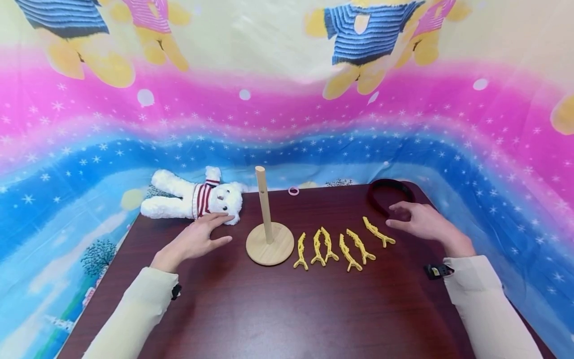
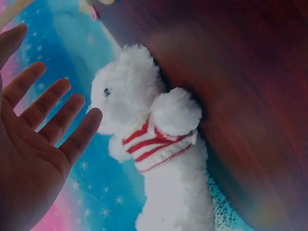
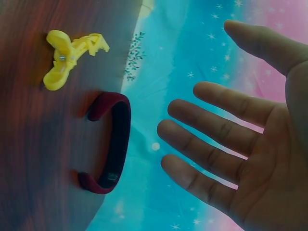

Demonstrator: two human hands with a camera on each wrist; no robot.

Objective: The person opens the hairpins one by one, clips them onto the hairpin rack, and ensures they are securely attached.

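My left hand [image 1: 197,240] hovers with spread, extended fingers near a white teddy bear [image 2: 163,192] in a red-and-white striped sweater, which lies on its back at the table's far left. Nothing is in that hand. On the right, my other hand [image 1: 420,223] is also held out with loose fingers, close to a dark red headband [image 3: 122,139] at the far right corner; it holds nothing. Between the hands stands a wooden post on a round base [image 1: 255,252]. Right of it lie several yellow clips [image 1: 357,244], one of them [image 3: 62,57] nearest the right hand.
A small pale pink ring [image 1: 293,191] lies at the table's back edge, behind the clips. The dark brown table [image 1: 287,309] is bordered at the back and sides by a printed cloth [image 1: 287,144].
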